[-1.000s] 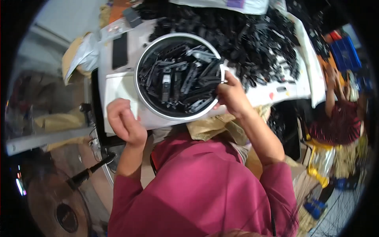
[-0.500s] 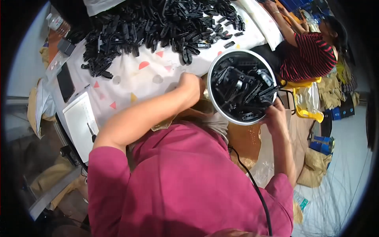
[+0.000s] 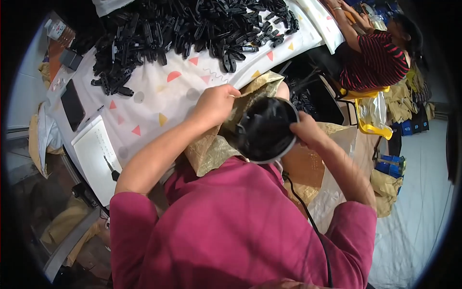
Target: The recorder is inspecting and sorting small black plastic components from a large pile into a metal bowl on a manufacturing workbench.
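Observation:
My left hand [image 3: 215, 106] pinches the upper edge of a tan woven sack [image 3: 212, 155], holding its mouth up in front of my lap. With fingers over the rim, my right hand [image 3: 309, 131] grips a round metal bowl [image 3: 288, 150] on its right side. The bowl is tilted left toward the mouth of the sack. Small black plastic pieces [image 3: 262, 127] inside it are smeared by motion, and some lie at its left rim beside the sack. How full the sack is cannot be seen.
A big heap of black plastic pieces [image 3: 192, 29] covers the table's far part. A phone [image 3: 73, 105], a notebook [image 3: 98, 154] and a pen lie at left. A black bin [image 3: 327, 106] with more pieces stands beyond the bowl. Another person [image 3: 373, 60] sits at right by a yellow stool [image 3: 373, 115].
The bowl has moved left and nearer to me, tipping toward the sack. My left hand has raised the sack's edge, and its mouth now shows.

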### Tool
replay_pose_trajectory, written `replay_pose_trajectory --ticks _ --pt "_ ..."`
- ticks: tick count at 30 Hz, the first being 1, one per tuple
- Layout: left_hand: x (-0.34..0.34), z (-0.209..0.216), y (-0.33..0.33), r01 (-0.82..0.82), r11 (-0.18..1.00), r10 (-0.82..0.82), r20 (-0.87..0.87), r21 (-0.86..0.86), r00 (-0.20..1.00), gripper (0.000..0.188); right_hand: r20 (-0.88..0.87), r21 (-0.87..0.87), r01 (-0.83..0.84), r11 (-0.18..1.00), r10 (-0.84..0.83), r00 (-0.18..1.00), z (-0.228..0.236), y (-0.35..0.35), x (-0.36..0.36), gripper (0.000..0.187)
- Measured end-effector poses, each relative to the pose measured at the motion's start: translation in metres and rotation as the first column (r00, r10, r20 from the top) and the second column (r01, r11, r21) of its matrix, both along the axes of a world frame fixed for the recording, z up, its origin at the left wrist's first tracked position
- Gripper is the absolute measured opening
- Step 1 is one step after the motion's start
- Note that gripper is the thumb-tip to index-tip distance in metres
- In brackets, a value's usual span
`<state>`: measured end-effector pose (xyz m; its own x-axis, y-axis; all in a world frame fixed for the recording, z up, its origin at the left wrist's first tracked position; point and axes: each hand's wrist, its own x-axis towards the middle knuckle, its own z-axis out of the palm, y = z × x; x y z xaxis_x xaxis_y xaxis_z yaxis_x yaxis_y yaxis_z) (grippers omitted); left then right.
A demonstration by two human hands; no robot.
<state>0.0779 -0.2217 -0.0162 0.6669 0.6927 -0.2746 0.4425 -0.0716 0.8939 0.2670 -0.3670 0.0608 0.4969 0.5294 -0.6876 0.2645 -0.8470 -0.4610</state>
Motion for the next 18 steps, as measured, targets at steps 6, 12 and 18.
replay_pose_trajectory --ticks 6,12,18 --pt "-0.004 -0.001 0.015 0.038 0.997 -0.038 -0.007 0.066 0.999 0.022 0.483 -0.204 -0.563 0.801 0.583 0.654 -0.017 0.058 0.013 0.024" --pt "-0.01 0.005 0.024 0.117 0.989 -0.111 -0.06 0.09 0.992 0.025 0.443 -0.328 -0.627 0.706 0.701 0.558 0.034 0.09 0.014 0.021" --pt "-0.03 0.028 0.021 0.194 0.945 -0.179 -0.08 0.264 0.981 0.037 0.49 -0.179 -0.589 0.788 0.591 0.641 0.097 0.064 0.03 0.033"
